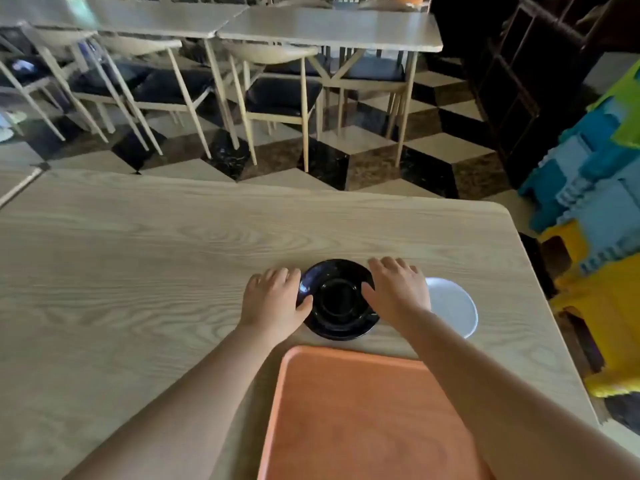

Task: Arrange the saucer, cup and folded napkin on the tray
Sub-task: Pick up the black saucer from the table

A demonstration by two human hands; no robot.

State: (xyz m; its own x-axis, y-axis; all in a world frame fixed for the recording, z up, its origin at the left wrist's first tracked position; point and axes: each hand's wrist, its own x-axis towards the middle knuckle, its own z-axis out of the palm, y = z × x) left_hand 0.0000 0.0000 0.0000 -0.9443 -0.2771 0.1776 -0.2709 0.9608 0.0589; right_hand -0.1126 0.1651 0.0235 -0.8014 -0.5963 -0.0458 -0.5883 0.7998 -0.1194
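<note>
Black saucer [337, 299] on desk [138, 271] beyond orange tray [363, 410]. Left hand [273, 299] and right hand [398, 292] flank its rim, thumbs touching; grip closure unclear. White dish [453, 306] partly hidden.

1 black saucer [337, 299], 1 white dish [453, 306], 1 tray [363, 410]

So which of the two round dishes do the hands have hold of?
The black saucer, flanked by left hand and right hand; the white dish sits beside it, right of the right hand.

Dim, soft interior light with a glossy glare on the black saucer [337, 299], slight overall blur, and wide-angle bowing of straight lines toward the frame edges.
</note>
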